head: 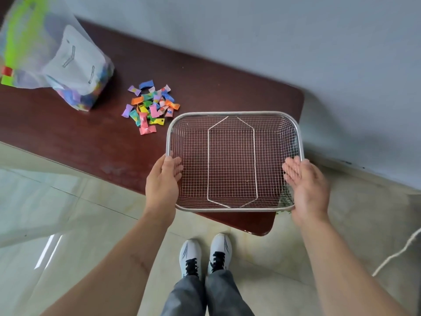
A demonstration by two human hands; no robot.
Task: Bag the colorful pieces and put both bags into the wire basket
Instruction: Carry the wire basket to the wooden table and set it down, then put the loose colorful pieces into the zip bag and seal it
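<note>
A: Reading from the left, what does the table point(68, 142) carry?

B: At far left, a translucent bag with green print point(25, 42), blurred and partly out of view. Touching it on the right, a second translucent bag point(79, 71) already holding many colorful pieces. Further right, a loose pile of colorful pieces point(151, 107) lies on the bare table, just beside the far-left corner of the wire basket point(234, 114).

B: The basket sits at the table's right end and holds nothing.

A: So how far along is the task?

B: Judged from this layout, early to middle. One bag looks at least partly filled; the loose pile is not yet bagged, and neither bag is in the basket.

A: And the hands?

B: The left hand point(163, 179) rests against the basket's left rim, fingers together and curled lightly over the wire. The right hand point(305, 181) lies flat along the right rim, fingers extended and pressed together, palm turned inward. Whether either truly grips the rim cannot be told.

A: Position of the pile relative to them?

B: Beyond and to the left of the left hand, near but apart; the bags lie well apart, further left.
</note>
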